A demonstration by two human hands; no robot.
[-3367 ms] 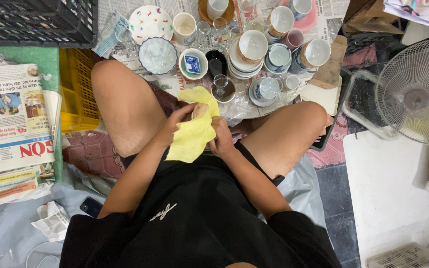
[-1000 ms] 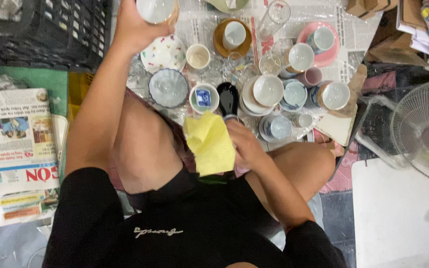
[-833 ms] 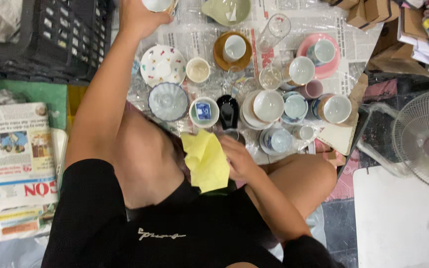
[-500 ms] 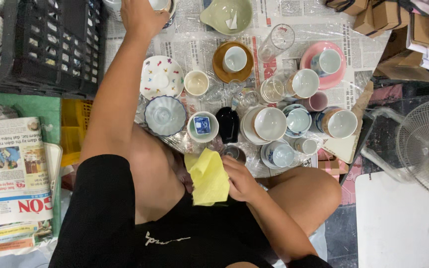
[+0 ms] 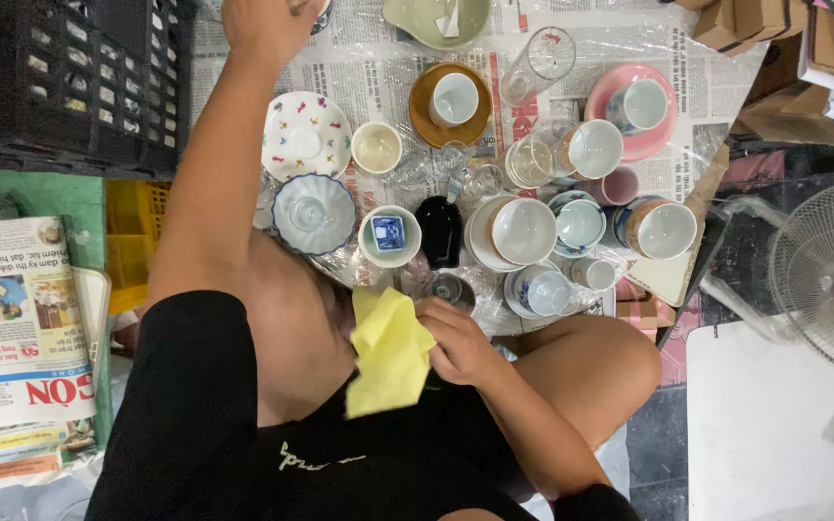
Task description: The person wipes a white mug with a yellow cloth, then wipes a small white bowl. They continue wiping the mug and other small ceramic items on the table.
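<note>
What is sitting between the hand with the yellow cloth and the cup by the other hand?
The right hand holds the yellow cloth. Between it and the left hand stand a small square-patterned cup, a dark bottle and a cream cup.

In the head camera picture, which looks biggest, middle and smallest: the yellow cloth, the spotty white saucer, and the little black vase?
1. Yellow cloth, though it is nearer the camera, which may flatter it.
2. Spotty white saucer.
3. Little black vase, clearly the smallest.

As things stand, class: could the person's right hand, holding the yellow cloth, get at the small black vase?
Probably yes. The right hand with the yellow cloth sits just below the black vase; only a small glass lies between.
</note>
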